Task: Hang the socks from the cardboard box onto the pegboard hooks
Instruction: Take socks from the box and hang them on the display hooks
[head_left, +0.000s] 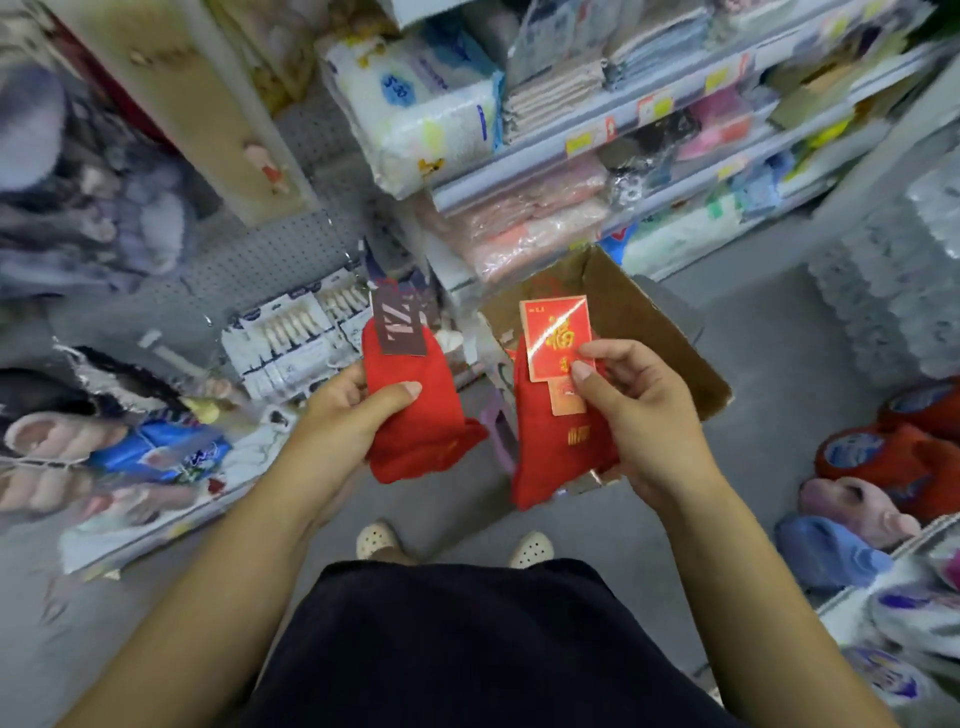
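At the far left of the aisle, a grey pegboard (270, 254) rises behind hanging white packets (291, 332). Its perforated face reads clearly, but any free hook is lost in blur.

Next comes the left hand (358, 410), thumb laid across and fingers curled behind a folded pair of red socks (415, 415). The socks are soft, limp knit with the lower end curling, topped by a stiff dark header card (397, 325) with pale lettering.

Just beside it, not touching, the right hand (639, 410) pinches a second red pair (550, 457) between thumb and forefinger at its glossy red-and-gold card (556, 332), which catches the light. Behind that hand the brown cardboard box (639, 312) sits open, one flap raised. Further right lie plush slippers (883, 457).

Both pairs are out of the box and neither is on a hook, so this looks like the sorting step before hanging. The next move probably calls for turning toward the pegboard and threading one card's hanger onto a hook — no hanger hole shows here. The card should stay rigid while the knit dangles below.
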